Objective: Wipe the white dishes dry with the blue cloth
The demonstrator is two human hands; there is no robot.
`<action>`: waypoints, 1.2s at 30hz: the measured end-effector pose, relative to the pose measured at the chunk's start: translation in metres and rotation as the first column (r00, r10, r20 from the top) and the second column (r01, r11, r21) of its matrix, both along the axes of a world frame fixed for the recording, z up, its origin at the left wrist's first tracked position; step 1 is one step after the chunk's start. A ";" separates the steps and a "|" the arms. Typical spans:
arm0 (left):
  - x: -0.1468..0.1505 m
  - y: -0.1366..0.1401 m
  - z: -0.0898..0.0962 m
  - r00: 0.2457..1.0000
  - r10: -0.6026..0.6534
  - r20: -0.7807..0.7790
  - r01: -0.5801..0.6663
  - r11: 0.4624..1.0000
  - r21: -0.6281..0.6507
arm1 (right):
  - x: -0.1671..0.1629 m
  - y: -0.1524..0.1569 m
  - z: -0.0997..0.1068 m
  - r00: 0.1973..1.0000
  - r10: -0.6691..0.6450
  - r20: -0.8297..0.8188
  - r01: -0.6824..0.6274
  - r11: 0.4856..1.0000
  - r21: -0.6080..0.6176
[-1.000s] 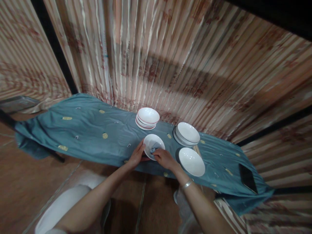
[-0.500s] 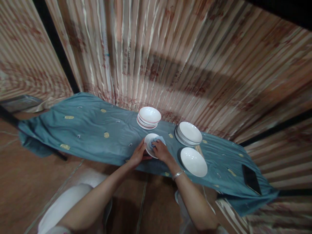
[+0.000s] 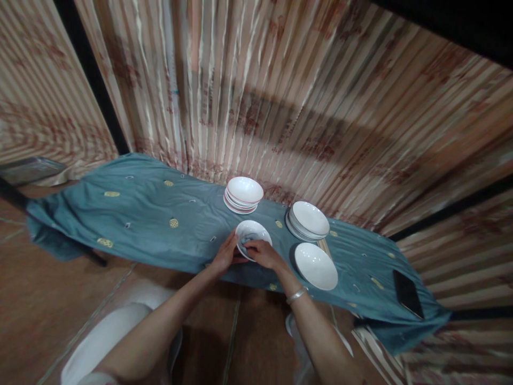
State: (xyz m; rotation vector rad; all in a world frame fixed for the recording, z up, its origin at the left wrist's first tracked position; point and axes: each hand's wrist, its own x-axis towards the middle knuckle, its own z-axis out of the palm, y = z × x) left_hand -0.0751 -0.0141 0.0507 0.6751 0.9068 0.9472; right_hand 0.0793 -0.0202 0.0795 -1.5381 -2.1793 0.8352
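A white bowl point(image 3: 259, 229) is tilted toward me at the front of the cloth-covered table. My left hand point(image 3: 227, 253) grips its left rim, with the fingers partly hidden beneath it. Inside the bowl, my right hand point(image 3: 261, 253) is closed on a light blue cloth point(image 3: 249, 239) pressed against the inner surface. Behind the bowl rises a stack of white bowls with red rims point(image 3: 245, 190). To the right are a stack of white plates point(image 3: 310, 218) and, nearer me, a single white shallow dish point(image 3: 316, 266).
A blue-green tablecloth point(image 3: 148, 224) with yellow pineapple prints covers the long narrow table. A dark phone point(image 3: 407, 293) lies near its right end. Striped curtains point(image 3: 240, 107) hang right behind the table, and black poles point(image 3: 92, 75) stand at the sides.
My right hand has shifted slightly left and down inside the bowl, carrying the cloth from the right side toward the left. The left hand keeps its hold.
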 end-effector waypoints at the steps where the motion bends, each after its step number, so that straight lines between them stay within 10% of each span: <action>1: 0.000 0.000 0.000 1.000 -0.003 -0.002 0.003 1.000 -0.003 | -0.001 0.000 -0.001 0.999 -0.008 -0.042 0.008 1.000 -0.008; 12: -0.002 0.002 -0.004 0.999 -0.038 0.005 0.037 0.998 0.048 | -0.024 0.025 -0.024 0.887 -0.293 -0.355 0.343 0.935 0.085; 22: -0.001 0.001 -0.001 0.998 -0.055 0.013 0.054 0.997 0.061 | -0.017 0.053 -0.009 0.916 -0.401 -0.030 0.380 0.839 0.389; 36: 0.000 -0.001 0.005 0.999 -0.026 0.031 0.025 0.999 0.045 | 0.029 0.019 0.000 0.751 -0.529 0.395 0.459 0.848 0.265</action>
